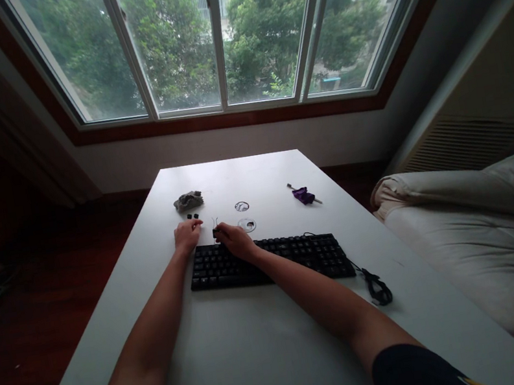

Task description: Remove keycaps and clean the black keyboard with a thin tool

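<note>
A black keyboard [301,254] lies across the white table. Over its upper left edge, my right hand [235,239] is closed on a small black-handled tool, seemingly a wire keycap puller [215,231], its thin prongs pointing away from me. My left hand [188,235] rests just beyond the keyboard's left corner, its fingers curled together; whatever may be between the fingertips is too small to make out. Close to those fingertips sit two small black keycaps [193,216].
Beyond the hands are a crumpled grey cloth [188,201] and two small round clear dishes [247,225]. A brush [290,185] with purple cloth [303,196] lies to the right. The coiled cable [377,287] is beside the keyboard. A sofa [447,239] stands right of the table.
</note>
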Demonstrator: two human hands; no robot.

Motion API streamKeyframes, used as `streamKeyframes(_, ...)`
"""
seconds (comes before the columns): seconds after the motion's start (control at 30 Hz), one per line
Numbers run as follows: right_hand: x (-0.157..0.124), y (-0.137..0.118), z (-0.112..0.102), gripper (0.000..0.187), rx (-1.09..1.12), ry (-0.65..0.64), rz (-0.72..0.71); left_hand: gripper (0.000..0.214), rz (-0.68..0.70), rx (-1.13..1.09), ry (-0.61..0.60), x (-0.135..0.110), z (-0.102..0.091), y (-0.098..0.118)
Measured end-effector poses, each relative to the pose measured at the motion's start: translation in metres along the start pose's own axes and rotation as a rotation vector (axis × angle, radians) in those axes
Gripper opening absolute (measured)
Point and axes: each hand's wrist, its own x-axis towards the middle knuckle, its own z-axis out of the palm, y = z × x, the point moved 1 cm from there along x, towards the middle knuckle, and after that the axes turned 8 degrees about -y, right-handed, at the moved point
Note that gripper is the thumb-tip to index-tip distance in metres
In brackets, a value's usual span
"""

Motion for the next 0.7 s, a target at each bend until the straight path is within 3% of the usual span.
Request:
streamKeyframes(0.27,-0.005,-0.011,0.001,0.014,-0.212,-0.035,-0.069,0.029,0.011,0.000,0.007,0.001,0.001,-0.002)
streamKeyframes(0.5,-0.006,-0.012,0.000,0.017,-0.146,0.027,-0.073,0.029,0.002,0.004,-0.002,0.002,0.002,-0.003)
streamKeyframes(0.7,-0.005,-0.012,-0.003,0.028,-0.100,0.103,0.023,0.028,0.012,-0.010,0.003,0.003,0.003,-0.005)
